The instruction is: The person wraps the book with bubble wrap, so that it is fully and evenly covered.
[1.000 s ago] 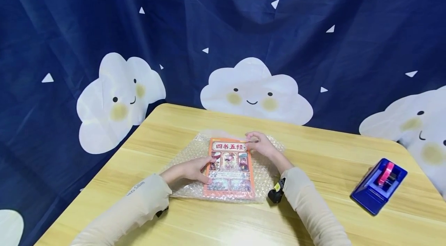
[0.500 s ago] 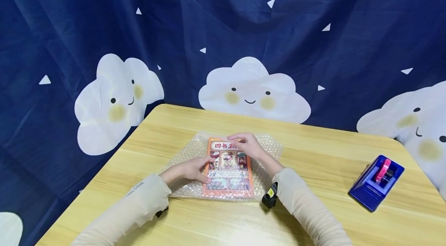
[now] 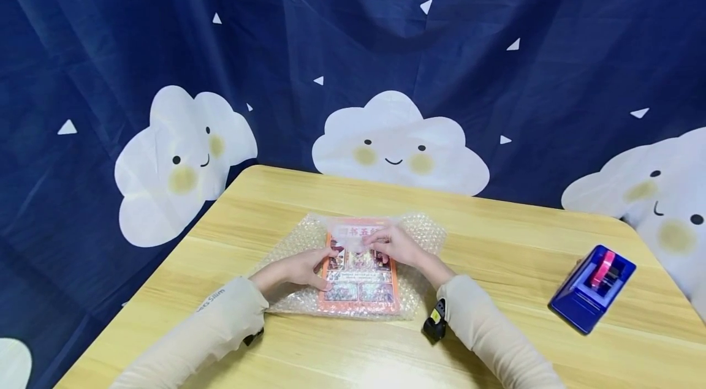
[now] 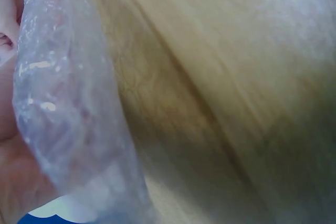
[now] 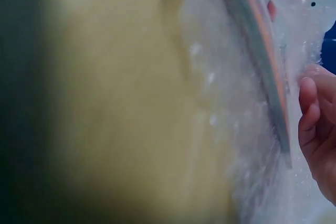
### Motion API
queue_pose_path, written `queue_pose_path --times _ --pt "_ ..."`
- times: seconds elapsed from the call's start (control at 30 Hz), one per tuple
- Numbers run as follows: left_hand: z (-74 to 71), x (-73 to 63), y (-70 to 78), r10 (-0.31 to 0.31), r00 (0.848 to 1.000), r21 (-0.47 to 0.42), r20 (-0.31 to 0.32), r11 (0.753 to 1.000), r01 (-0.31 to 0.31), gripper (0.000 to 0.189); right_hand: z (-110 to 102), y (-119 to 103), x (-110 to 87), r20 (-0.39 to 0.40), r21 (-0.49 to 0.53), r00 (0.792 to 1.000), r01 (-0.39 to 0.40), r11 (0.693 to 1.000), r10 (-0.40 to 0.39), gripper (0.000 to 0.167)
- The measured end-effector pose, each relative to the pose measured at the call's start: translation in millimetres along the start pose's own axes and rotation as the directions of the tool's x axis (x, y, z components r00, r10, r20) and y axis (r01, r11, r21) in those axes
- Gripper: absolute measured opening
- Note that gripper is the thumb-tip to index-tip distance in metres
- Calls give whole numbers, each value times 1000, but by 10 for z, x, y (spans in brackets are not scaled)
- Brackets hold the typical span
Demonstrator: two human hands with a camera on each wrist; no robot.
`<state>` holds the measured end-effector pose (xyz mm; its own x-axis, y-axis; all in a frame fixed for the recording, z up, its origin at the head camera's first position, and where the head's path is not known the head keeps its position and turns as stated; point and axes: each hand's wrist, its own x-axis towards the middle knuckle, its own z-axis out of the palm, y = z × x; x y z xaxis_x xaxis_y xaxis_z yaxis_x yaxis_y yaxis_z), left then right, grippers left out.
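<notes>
An orange book [image 3: 360,292] with red characters and small pictures on its cover lies flat on bubble wrap [image 3: 292,242] in the head view. My left hand [image 3: 298,268] rests at the book's left edge, thumb and index finger spread on the cover. In the left wrist view, bubble wrap [image 4: 73,103] bulges in front of the palm. My right hand [image 3: 398,247], fingers curled, pinches a bubble wrap flap over the book's upper part. That layer makes the title hazy. The right wrist view shows the book's edge [image 5: 268,77] beside the curled fingers.
A blue tape dispenser [image 3: 592,290] with a pink-red roll stands at the right of the wooden table [image 3: 496,254]. Behind the table's far edge hangs a dark blue curtain [image 3: 287,21] with smiling clouds.
My right hand has moved from the book's top right corner left and then toward me, drawing the bubble wrap flap down over the title. My left hand has stayed at the book's left edge.
</notes>
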<state>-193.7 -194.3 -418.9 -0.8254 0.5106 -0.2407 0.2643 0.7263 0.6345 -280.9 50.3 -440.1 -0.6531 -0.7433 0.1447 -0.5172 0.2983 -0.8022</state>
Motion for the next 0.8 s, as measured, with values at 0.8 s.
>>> queue_pose_path --times 0.8 --pt "74 -14 158 64 969 354 -237 935 25 97 19 -114 -109 176 -389 976 -52 920 130 48"
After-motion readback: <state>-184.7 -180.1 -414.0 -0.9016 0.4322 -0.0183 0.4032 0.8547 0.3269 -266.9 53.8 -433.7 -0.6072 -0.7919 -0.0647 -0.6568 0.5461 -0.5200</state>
